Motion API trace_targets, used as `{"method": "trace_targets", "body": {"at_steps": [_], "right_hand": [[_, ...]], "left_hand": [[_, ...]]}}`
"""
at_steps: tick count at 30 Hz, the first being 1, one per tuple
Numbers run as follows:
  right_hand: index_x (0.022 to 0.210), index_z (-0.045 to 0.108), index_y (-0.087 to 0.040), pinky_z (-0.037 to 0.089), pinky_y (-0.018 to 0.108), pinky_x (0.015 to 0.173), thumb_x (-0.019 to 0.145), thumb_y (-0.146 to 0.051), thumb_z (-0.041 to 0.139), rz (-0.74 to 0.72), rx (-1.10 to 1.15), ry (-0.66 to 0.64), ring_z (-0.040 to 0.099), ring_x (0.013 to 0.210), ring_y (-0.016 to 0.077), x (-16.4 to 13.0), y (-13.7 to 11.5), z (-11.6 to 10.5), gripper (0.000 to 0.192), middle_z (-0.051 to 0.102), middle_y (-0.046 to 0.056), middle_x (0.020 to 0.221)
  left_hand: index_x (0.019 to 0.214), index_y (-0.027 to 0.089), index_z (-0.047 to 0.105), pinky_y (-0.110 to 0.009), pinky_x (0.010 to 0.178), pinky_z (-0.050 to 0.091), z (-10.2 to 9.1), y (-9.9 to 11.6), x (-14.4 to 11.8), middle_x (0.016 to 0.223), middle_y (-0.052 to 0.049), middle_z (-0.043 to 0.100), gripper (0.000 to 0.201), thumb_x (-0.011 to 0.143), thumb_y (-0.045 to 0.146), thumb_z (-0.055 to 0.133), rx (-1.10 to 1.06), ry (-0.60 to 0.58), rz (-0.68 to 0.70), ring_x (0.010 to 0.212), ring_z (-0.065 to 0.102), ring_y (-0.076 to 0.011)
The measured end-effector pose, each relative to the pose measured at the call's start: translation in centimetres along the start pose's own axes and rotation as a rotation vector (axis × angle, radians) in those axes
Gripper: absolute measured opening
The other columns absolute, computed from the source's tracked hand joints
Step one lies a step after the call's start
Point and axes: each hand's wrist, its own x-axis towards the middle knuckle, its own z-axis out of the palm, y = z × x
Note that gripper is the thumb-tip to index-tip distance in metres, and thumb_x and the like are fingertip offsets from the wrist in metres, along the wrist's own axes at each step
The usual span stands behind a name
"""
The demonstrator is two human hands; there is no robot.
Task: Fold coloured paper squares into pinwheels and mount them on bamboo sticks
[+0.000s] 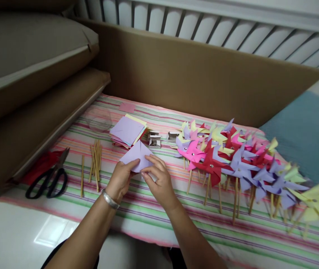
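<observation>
Fingers (132, 163) of my left hand (120, 177) and right hand (160, 183) hold one sheet (135, 154); one pair of scissors (48, 180) lies at nine o'clock. That sheet is lilac, slit at twelve.

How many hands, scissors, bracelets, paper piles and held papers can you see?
Bare left hand and bare right hand: 2
Black-handled metal scissors: 1
Round silver bracelet: 1
Multicoloured square-paper pile: 1
Held purple pointed paper sheet: 1
Total: 6

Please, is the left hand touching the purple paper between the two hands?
Touching: the head view shows the left hand with its thumb lying on the purple paper.
</observation>
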Motion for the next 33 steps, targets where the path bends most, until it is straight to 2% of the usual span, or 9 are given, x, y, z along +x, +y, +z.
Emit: {"method": "trace_targets", "body": {"at_steps": [5,9,14,19,26,29,33], "right_hand": [[0.078,0.066,-0.023,0.036,0.045,0.102,0.079,-0.019,0.060,0.098,0.041,0.041,0.043,0.122,0.0236,0.2,0.0,0.1,0.007,0.059,0.008,0.121],[0.074,0.066,-0.023,0.033,0.048,0.102,0.077,-0.021,0.062,0.179,0.073,0.092,0.042,0.124,0.0249,0.4,0.1,0.0,0.006,0.059,0.007,0.122],[0.071,0.066,-0.023,0.031,0.049,0.104,0.075,-0.023,0.063,0.286,0.128,0.153,0.041,0.124,0.0258,0.5,0.5,0.0,0.005,0.057,0.008,0.123],[0.070,0.066,-0.022,0.033,0.047,0.103,0.074,-0.024,0.064,0.383,0.205,0.186,0.043,0.123,0.0261,0.5,0.7,0.1,0.004,0.055,0.009,0.126],[0.069,0.064,-0.021,0.034,0.047,0.101,0.072,-0.025,0.065,0.438,0.230,0.212,0.047,0.119,0.0263,0.6,0.8,0.2,0.006,0.054,0.010,0.127],[0.069,0.064,-0.021,0.037,0.047,0.098,0.072,-0.024,0.064,0.441,0.239,0.228,0.048,0.117,0.0261,0.6,0.9,0.3,0.005,0.054,0.010,0.126],[0.070,0.064,-0.020,0.038,0.047,0.097,0.071,-0.023,0.063,0.456,0.231,0.241,0.049,0.116,0.0266,0.5,0.9,0.5,0.003,0.056,0.011,0.123]], "left_hand": [[0.083,0.010,0.069,-0.031,0.068,0.049,0.0,-0.3,0.3,0.080,-0.008,0.072,0.028,0.059,0.023,0.074,0.170,0.062,0.093,0.071,0.064,-0.0201],[0.083,0.010,0.070,-0.032,0.071,0.049,-0.2,-0.6,0.3,0.078,-0.007,0.073,0.028,0.059,0.023,0.074,0.237,0.026,0.093,0.071,0.064,-0.0200],[0.087,0.012,0.071,-0.033,0.074,0.050,0.2,-0.6,-0.2,0.084,-0.008,0.073,0.031,0.058,0.023,0.075,0.189,-0.023,0.046,0.078,0.065,-0.0219],[0.089,0.011,0.071,-0.031,0.070,0.050,0.7,-0.5,-0.5,0.083,-0.008,0.073,0.031,0.060,0.024,0.074,0.144,-0.068,0.013,0.078,0.065,-0.0211],[0.085,0.012,0.071,-0.028,0.067,0.050,1.0,-0.2,-1.0,0.081,-0.008,0.072,0.025,0.064,0.023,0.072,0.119,-0.093,0.008,0.076,0.064,-0.0192],[0.083,0.012,0.071,-0.028,0.069,0.049,1.0,-0.2,-1.1,0.080,-0.007,0.072,0.022,0.065,0.025,0.072,0.124,-0.142,0.010,0.077,0.064,-0.0188],[0.093,0.015,0.071,-0.029,0.079,0.048,1.0,-0.5,-0.8,0.090,-0.006,0.073,0.033,0.061,0.023,0.076,0.172,-0.182,0.045,0.083,0.065,-0.0196]]}}
